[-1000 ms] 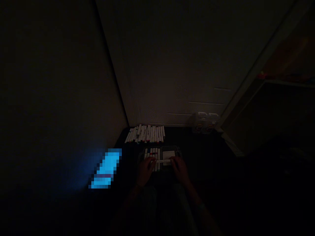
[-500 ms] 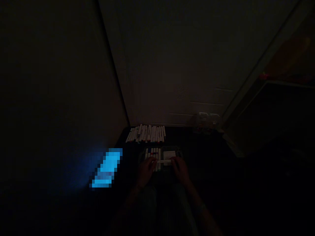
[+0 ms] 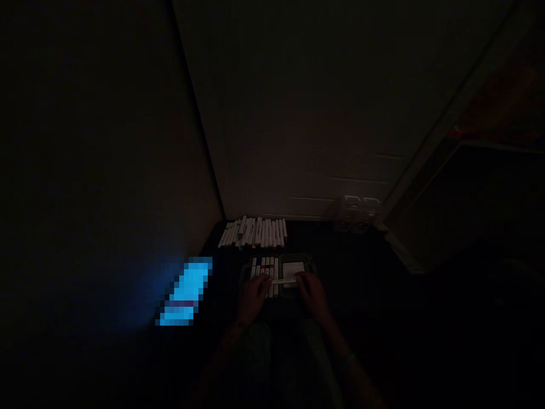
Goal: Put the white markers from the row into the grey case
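In dim light, my left hand and my right hand pinch opposite ends of a white marker, held crosswise. Below it lies an open clear case. Several white markers stand side by side in the case's left half, some with blue or red bands; my left hand covers part of them. A white card or paper lies in the right half, near my right fingers.
Behind the case, a row of loose white markers lies along the back of the dark table. Two clear containers with handles stand at the back right by the wall. A bright blue pixelated screen shape glows at the left.
Both hands stay almost in place with the marker still between them. The marker's angle shifts very slightly, and the picture looks a little darker.
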Demonstrator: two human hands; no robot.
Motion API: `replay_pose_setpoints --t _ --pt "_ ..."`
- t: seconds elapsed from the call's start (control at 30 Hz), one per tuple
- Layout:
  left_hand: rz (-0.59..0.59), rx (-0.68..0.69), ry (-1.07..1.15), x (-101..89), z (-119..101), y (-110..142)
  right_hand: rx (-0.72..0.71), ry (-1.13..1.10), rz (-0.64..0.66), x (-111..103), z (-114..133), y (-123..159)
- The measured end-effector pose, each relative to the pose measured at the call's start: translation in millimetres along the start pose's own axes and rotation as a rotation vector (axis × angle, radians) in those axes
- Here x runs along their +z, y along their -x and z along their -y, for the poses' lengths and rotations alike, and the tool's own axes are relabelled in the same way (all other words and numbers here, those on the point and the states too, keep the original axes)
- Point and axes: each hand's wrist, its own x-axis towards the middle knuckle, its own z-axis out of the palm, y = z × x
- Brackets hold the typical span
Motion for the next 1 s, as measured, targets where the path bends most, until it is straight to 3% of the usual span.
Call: replay_pose_setpoints --t 1.0 --pt "-0.023 0.037 -0.023 1.6 0.6 0.6 -0.044 0.091 0.03 2.1 -3.0 0.6"
